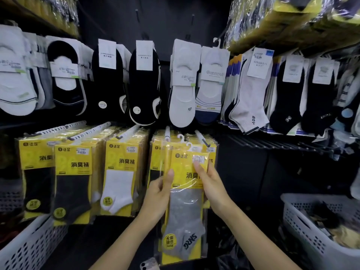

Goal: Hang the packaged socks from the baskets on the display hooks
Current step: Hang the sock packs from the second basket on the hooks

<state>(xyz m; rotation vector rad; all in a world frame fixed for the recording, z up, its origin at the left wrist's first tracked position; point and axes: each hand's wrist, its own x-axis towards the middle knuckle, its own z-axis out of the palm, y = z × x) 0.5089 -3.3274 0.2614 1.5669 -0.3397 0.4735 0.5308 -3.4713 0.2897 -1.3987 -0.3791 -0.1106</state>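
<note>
**Grey Socks Pack Up at the Hooks, Both Grips On**

Left grip (157,195) pinches the left edge of the sock pack (185,211), thumb laid on the front. Right grip (213,190) holds the right edge, one fingertip over the white price sticker. The pack stands upright: clear film, yellow card with black characters, and a grey ankle sock with dark lettering at the toe.

It's up against the yellow packs (155,152) already hung, between two display hooks (167,131). Two white hangers (190,146) poke up at the top, so how many packs are held is hard to tell.

The right grip hides part of the printed title. A white basket (292,215) sits near right, its contents a dark blur. Another white basket (25,244) is cut off near left.
</note>
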